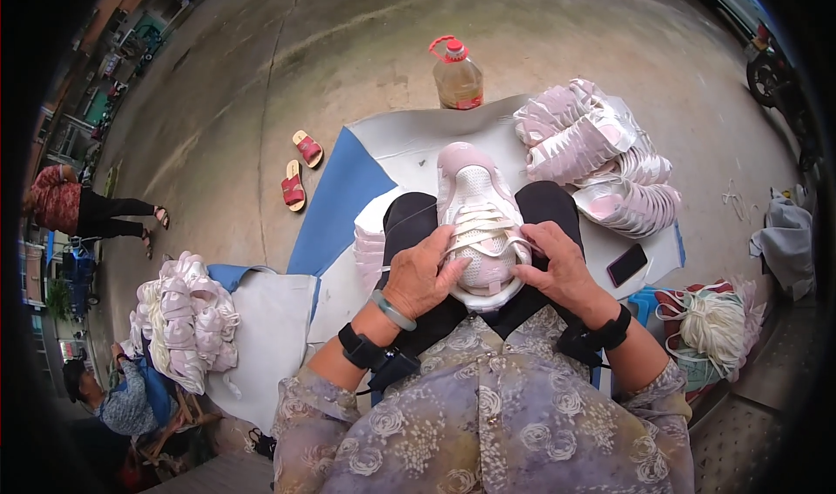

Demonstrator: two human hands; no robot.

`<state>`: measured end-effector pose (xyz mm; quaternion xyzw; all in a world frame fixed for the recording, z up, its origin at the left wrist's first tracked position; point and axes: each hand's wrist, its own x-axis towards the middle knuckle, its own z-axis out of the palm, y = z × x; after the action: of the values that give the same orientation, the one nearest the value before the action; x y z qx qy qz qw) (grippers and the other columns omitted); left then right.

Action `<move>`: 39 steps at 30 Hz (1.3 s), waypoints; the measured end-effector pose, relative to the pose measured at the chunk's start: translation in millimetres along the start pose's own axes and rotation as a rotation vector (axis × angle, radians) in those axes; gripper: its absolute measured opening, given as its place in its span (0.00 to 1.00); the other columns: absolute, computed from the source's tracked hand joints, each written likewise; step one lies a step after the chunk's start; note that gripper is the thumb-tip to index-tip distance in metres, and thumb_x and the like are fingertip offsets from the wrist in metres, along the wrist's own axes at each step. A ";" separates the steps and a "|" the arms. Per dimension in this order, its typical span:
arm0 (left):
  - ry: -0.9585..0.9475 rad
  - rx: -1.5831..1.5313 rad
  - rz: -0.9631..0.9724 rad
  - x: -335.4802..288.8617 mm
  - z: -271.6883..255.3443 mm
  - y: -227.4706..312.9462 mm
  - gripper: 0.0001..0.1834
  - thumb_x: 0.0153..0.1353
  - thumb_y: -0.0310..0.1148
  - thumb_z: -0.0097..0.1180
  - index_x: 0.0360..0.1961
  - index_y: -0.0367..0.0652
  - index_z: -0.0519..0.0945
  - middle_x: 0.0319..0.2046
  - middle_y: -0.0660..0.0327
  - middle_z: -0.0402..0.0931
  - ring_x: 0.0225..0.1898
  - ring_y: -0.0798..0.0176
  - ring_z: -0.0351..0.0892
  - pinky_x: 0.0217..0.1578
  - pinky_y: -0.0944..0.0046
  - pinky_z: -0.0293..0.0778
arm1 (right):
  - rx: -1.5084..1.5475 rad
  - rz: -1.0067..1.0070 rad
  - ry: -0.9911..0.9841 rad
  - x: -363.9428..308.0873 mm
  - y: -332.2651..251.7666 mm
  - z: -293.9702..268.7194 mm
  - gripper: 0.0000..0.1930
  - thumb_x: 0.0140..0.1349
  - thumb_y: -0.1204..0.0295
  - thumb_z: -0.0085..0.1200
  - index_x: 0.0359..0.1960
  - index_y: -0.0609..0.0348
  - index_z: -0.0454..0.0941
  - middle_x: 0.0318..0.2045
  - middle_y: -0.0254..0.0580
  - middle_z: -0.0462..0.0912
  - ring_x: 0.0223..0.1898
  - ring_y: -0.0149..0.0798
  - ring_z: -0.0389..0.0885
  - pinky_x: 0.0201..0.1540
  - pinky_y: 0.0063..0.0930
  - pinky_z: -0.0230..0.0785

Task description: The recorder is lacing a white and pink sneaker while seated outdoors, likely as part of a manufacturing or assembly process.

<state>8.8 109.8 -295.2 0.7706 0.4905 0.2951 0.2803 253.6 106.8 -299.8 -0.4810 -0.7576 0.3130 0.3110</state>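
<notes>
A pink and white sneaker (475, 176) rests on my lap between my knees, toe pointing away from me. Cream shoelaces (484, 221) cross over its front. At the shoe's left side my left hand (424, 272) is closed, thumb and fingers pinching around the edge of the lacing. My right hand (562, 266) grips the opposite edge in the same way, its thumb near the tongue. Whether the fingertips hold the lace ends or only the shoe's upper is partly hidden.
Stacked pink and white shoe uppers (592, 150) lie on a pale sheet (409, 150) ahead. More hang at left (187, 320). A phone (627, 265), a lace bundle (714, 329), an oil jug (459, 80) and red slippers (294, 187) surround me. Two people are at left.
</notes>
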 end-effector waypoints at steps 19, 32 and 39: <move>0.093 0.469 0.266 -27.0 -48.2 -8.1 0.03 0.50 0.25 0.57 0.25 0.45 0.75 0.15 0.61 0.65 0.16 0.57 0.69 0.16 0.60 0.62 | -0.017 0.021 0.034 8.4 -11.0 -2.3 0.17 0.46 0.70 0.59 0.39 0.57 0.73 0.28 0.42 0.72 0.27 0.42 0.74 0.30 0.31 0.67; 0.114 0.604 0.332 -17.2 -53.2 -16.8 0.06 0.46 0.22 0.54 0.26 0.45 0.74 0.15 0.61 0.64 0.15 0.58 0.68 0.16 0.61 0.61 | -0.343 -0.208 0.159 19.0 -2.8 -57.8 0.04 0.48 0.73 0.60 0.24 0.56 0.76 0.16 0.40 0.70 0.19 0.44 0.72 0.22 0.34 0.61; 0.109 0.629 0.324 -18.3 -50.9 -21.0 0.05 0.49 0.23 0.53 0.27 0.46 0.75 0.15 0.61 0.65 0.16 0.57 0.69 0.16 0.61 0.61 | -0.319 -0.229 0.141 10.6 7.4 -49.4 0.04 0.49 0.74 0.60 0.26 0.55 0.77 0.16 0.39 0.70 0.19 0.42 0.71 0.21 0.33 0.61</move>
<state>-47.0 107.7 -279.6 0.8699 0.4432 0.2111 -0.0474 292.1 127.7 -273.6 -0.4554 -0.8238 0.1171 0.3165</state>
